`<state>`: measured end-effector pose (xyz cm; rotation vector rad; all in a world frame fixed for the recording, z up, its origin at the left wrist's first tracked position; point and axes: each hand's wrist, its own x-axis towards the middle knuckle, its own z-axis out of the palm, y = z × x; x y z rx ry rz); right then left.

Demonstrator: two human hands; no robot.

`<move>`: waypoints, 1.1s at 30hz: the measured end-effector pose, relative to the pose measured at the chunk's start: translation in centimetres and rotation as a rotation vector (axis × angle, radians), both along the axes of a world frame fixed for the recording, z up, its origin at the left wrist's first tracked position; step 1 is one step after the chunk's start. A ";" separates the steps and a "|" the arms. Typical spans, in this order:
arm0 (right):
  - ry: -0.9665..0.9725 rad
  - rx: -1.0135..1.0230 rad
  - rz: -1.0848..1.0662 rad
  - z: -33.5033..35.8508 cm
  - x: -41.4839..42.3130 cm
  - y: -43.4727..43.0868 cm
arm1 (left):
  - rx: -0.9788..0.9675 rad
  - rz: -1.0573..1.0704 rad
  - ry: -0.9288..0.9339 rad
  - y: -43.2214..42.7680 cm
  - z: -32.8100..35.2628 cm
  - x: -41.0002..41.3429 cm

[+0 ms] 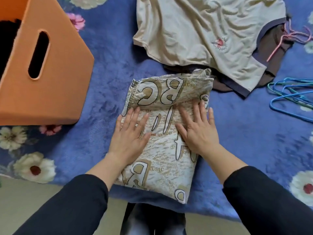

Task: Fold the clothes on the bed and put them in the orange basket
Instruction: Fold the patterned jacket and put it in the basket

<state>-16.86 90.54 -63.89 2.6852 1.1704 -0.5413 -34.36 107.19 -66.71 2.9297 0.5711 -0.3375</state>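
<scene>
Two flat palms press the garment (160, 167): the left hand (130, 138) lies nearer the basket (64, 73), off leftward, than the right hand (198, 134).

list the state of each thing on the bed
letter-print garment: folded, flat on bed
left hand: open, pressing it
right hand: open, pressing it
cream t-shirt: unfolded, wrinkled
brown garment: unfolded, mostly under t-shirt
orange basket: upright on bed
hangers: bare, piled

1. The one head view looked steeply down, close above the left hand (130, 138) and right hand (198, 133).
2. It faced forward over the bed (108, 78), basket (64, 85) left of them.
</scene>
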 end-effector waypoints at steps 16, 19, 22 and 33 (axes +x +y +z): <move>0.060 0.184 0.221 0.6 -6.7 -13.1 | -0.008 -0.476 -0.072 6.0 2.6 -8.3; 0.060 0.134 0.194 0.6 -6.5 -11.8 | 0.063 -0.486 -0.067 7.6 2.8 -6.5; 0.109 0.145 0.223 0.3 -6.2 -8.9 | 0.107 -0.551 -0.005 7.3 3.0 -4.7; 0.778 0.524 -0.623 6.2 -1.9 -7.9 | -0.839 0.130 -0.016 3.2 9.0 -2.3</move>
